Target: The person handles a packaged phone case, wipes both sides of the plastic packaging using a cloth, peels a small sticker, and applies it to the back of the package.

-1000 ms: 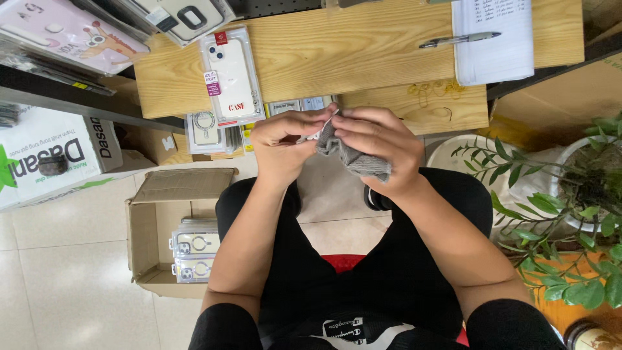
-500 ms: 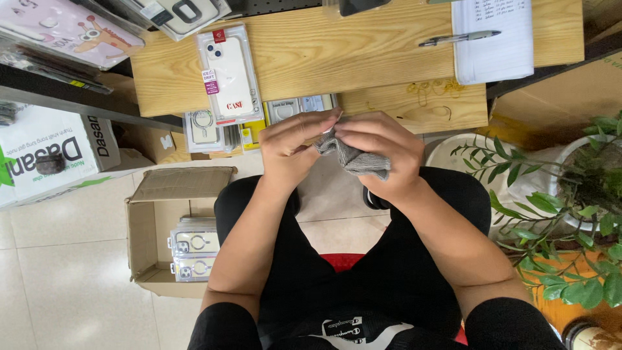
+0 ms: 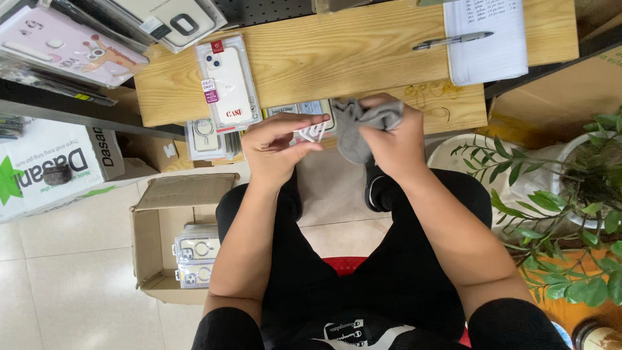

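Head view: grey cloth [image 3: 359, 126], bunched in the right hand's [image 3: 392, 139] closed grip, sits above the lap at the desk's [image 3: 363, 52] near edge; the left hand [image 3: 278, 146] pinches a clear phone case [image 3: 311, 126]. Cardboard box [image 3: 152, 240] stands left.

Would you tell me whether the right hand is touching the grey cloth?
Touching. The head view shows the right hand with its fingers closed around the bunched grey cloth, which hangs below its grip.

A packaged clear phone case [image 3: 228, 84] is laid on the pale wooden table [image 3: 337, 52]; right of it, a pen [image 3: 452, 41] lies on a white paper sheet [image 3: 486, 39]. Below left, an open cardboard box [image 3: 152, 240] is placed on the floor, apparently holding more cases.
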